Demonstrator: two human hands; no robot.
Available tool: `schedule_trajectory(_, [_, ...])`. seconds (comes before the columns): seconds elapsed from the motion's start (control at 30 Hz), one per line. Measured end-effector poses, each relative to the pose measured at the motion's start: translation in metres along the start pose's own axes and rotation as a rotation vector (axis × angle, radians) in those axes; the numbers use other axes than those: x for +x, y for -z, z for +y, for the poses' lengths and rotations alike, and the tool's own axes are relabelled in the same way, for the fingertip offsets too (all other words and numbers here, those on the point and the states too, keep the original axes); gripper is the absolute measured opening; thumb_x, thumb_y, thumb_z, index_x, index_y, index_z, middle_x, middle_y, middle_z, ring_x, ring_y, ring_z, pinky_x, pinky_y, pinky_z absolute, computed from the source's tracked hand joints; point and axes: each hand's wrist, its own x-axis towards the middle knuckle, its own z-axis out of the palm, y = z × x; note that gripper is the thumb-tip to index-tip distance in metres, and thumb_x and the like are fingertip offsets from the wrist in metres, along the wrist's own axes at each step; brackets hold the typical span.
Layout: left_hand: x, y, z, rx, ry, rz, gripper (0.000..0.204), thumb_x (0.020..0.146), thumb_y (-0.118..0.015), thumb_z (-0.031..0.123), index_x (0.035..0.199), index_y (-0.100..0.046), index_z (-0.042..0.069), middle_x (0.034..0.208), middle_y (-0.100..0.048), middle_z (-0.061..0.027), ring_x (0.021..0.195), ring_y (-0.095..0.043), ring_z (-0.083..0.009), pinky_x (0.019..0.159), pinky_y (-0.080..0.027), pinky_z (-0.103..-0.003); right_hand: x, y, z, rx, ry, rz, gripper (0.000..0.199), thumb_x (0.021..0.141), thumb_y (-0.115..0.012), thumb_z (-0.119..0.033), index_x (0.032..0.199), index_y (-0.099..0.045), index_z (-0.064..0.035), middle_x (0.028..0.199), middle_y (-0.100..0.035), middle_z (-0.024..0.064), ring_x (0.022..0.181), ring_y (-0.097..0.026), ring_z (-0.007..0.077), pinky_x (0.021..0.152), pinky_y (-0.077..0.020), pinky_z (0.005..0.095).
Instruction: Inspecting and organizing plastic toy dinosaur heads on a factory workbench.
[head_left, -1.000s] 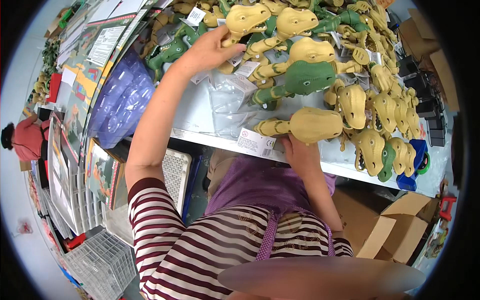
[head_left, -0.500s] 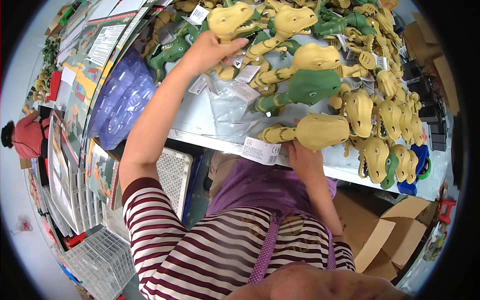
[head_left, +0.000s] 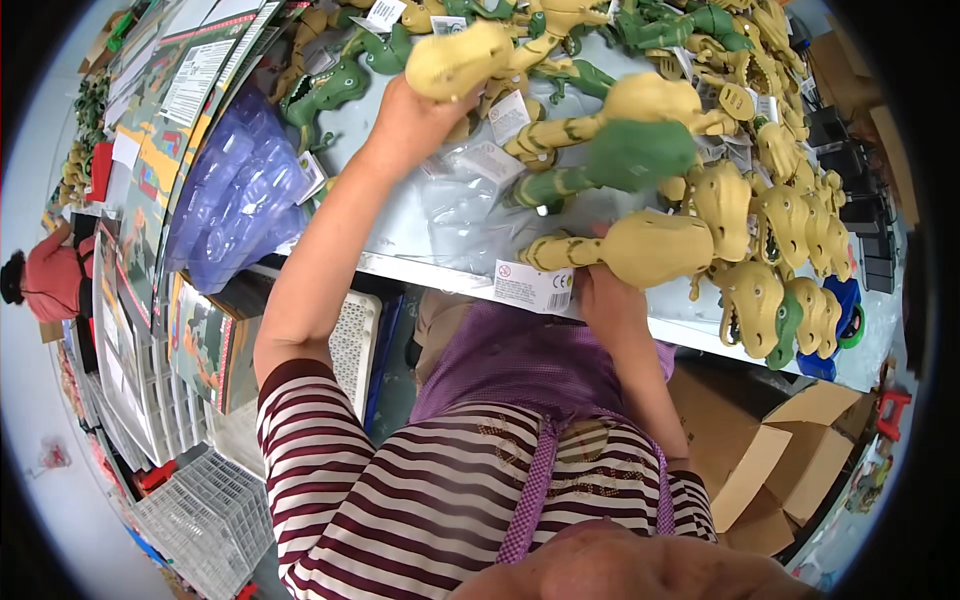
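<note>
My left hand (head_left: 412, 128) is closed round the neck of a tan toy dinosaur (head_left: 458, 60), just below its head; the fingertips are hidden behind it. Close to the table's front edge, my right hand (head_left: 608, 302) grips another tan toy dinosaur (head_left: 658, 248) from beneath, its fingers partly covered by the head. A white printed tag (head_left: 533, 287) hangs beside that toy's neck. Just beyond it lie a green toy dinosaur (head_left: 640, 155), smeared by motion, and a further tan toy dinosaur (head_left: 648, 98), heads to the right. Clear plastic bags (head_left: 455, 215) lie between my hands.
Many tan and green dinosaurs (head_left: 785, 225) crowd the table's right side. Clear blister trays (head_left: 240, 195) and printed card sheets (head_left: 195, 80) are stacked at left. An open carton (head_left: 790, 460) stands below right, a white crate (head_left: 205, 520) below left. Another person (head_left: 55, 270) is far left.
My left hand has lifted its dinosaur slightly, and the toy's head has turned to hide the fingers. My right hand and its dinosaur have shifted slightly right and away from me.
</note>
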Motion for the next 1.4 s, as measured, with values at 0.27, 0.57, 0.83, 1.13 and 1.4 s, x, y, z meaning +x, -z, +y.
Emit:
schedule_trajectory(0.27, [0.009,-0.001,-0.003,0.114,0.131,-0.135,0.028,0.082,-0.065,0.026,0.098,-0.065,0.002,0.085,-0.068,-0.0121,0.076,-0.064,-0.022,0.071,-0.049,-0.031,0.001,0.005,-0.001,0.012,-0.011,-0.012,0.031,0.078,-0.056,-0.004,0.109,-0.059,-0.0034,0.128,-0.048,0.0173,0.118,-0.043,0.0382,0.1,-0.0325,0.0457])
schedule_trajectory(0.57, [0.009,0.018,0.005,0.056,0.089,-0.266,0.042,0.085,-0.065,0.032,0.112,-0.056,0.001,0.094,-0.064,-0.0062,0.083,-0.058,-0.0157,0.076,-0.047,-0.03,0.002,0.004,-0.003,-0.058,0.051,0.015,0.042,0.078,-0.055,-0.006,0.119,-0.049,0.0015,0.129,-0.046,0.0205,0.119,-0.039,0.0424,0.1,-0.031,0.0489])
schedule_trajectory(0.83, [0.01,0.047,0.021,0.321,0.161,-0.327,0.049,0.086,-0.063,0.032,0.125,-0.05,0.005,0.103,-0.061,-0.0064,0.091,-0.057,-0.0148,0.078,-0.046,-0.028,0.003,0.002,-0.002,-0.04,0.055,0.055,0.041,0.077,-0.055,-0.005,0.118,-0.05,0.0018,0.131,-0.045,0.0194,0.121,-0.038,0.0419,0.101,-0.0299,0.0489])
schedule_trajectory(1.13, [0.034,0.116,-0.05,0.568,0.168,-0.018,0.04,0.085,-0.062,0.016,0.123,-0.051,0.006,0.102,-0.063,-0.012,0.092,-0.06,-0.019,0.08,-0.048,-0.029,0.004,0.005,-0.004,-0.048,0.052,0.038,0.038,0.078,-0.057,-0.004,0.115,-0.051,0.0021,0.132,-0.044,0.0185,0.12,-0.039,0.0421,0.1,-0.0312,0.0486])
schedule_trajectory(1.4, [0.072,0.037,-0.048,0.869,-0.021,-0.133,0.044,0.081,-0.061,0.02,0.124,-0.049,0.02,0.12,-0.054,-0.0123,0.113,-0.047,-0.0333,0.094,-0.039,-0.043,0.002,0.006,-0.004,-0.025,-0.042,-0.025,0.039,0.077,-0.057,-0.003,0.115,-0.051,0.0018,0.13,-0.045,0.019,0.119,-0.039,0.0426,0.1,-0.0314,0.0478])
